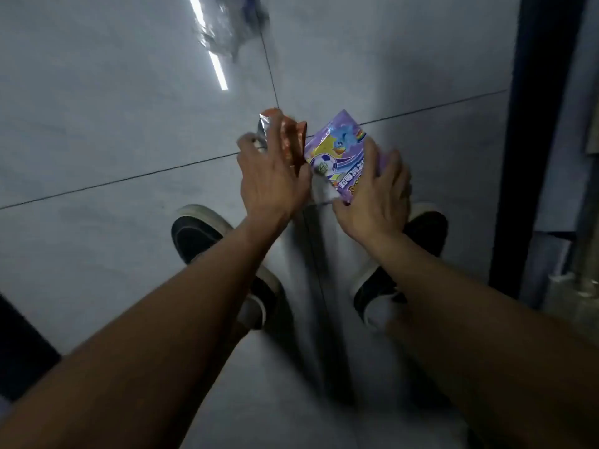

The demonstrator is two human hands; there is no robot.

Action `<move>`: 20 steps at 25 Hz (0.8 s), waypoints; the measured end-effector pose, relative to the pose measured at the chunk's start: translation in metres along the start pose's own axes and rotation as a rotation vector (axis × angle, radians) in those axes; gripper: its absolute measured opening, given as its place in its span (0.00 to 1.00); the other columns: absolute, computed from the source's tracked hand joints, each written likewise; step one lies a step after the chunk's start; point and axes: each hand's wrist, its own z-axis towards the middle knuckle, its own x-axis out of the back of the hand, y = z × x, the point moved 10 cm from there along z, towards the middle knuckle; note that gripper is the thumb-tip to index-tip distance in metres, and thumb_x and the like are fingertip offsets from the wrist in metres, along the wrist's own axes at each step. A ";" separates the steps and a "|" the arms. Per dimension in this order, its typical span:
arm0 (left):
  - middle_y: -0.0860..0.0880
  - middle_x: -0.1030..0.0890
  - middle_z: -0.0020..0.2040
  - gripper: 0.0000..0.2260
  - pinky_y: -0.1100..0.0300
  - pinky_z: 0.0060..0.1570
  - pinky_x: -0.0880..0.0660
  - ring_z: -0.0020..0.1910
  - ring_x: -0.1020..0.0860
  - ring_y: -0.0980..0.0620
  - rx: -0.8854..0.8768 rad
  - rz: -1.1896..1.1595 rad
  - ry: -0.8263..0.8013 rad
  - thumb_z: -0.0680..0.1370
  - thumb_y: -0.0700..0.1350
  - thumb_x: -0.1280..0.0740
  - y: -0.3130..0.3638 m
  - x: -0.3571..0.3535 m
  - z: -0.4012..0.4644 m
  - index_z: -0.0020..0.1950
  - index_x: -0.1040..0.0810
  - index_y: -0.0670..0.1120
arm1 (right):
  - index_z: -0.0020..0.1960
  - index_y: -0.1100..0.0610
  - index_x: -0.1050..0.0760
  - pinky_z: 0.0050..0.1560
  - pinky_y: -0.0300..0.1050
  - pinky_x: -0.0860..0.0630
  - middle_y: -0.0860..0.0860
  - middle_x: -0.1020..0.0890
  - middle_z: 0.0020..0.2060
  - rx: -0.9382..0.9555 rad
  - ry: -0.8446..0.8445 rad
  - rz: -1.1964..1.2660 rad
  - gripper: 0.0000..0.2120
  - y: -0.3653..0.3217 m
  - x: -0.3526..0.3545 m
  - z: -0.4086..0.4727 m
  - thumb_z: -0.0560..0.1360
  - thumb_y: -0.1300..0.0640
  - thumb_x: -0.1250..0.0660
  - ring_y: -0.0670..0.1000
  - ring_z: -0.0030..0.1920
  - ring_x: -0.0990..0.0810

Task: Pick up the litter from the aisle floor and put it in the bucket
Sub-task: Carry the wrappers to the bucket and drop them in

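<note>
Head view: the left hand (272,176) is gripping an orange foil wrapper (293,134) while the right hand (376,196) is pinching a purple packet (337,150), both above the floor (97,124), long axes pointing away.

I see two pieces of litter side by side, nearly touching. The orange wrapper (293,134), silver inside and crumpled, sits under my left hand's (270,186) fingers. The purple packet (337,150), printed with a football and a blue cartoon figure, lies flat and angled under my right hand's (376,196) fingers.
</note>
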 end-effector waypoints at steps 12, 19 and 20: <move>0.44 0.24 0.53 0.15 0.53 0.38 0.34 0.49 0.24 0.41 -0.185 0.158 -0.097 0.76 0.47 0.37 0.026 0.042 -0.065 0.62 0.26 0.48 | 0.65 0.56 0.30 0.45 0.57 0.24 0.59 0.28 0.61 -0.016 -0.072 0.042 0.20 0.009 0.038 -0.068 0.76 0.54 0.30 0.66 0.53 0.21; 0.46 0.21 0.53 0.17 0.50 0.42 0.24 0.51 0.23 0.42 -0.180 0.096 -0.092 0.76 0.48 0.36 0.084 0.263 -0.249 0.65 0.25 0.52 | 0.65 0.56 0.29 0.52 0.59 0.21 0.58 0.23 0.60 0.082 -0.194 0.121 0.21 -0.027 0.229 -0.242 0.75 0.52 0.30 0.65 0.59 0.22; 0.47 0.21 0.53 0.17 0.51 0.42 0.24 0.52 0.22 0.42 -0.187 0.111 -0.084 0.75 0.48 0.35 0.090 0.299 -0.275 0.65 0.26 0.52 | 0.66 0.55 0.29 0.53 0.58 0.21 0.58 0.23 0.61 0.094 -0.205 0.127 0.23 -0.033 0.261 -0.267 0.74 0.52 0.29 0.64 0.59 0.22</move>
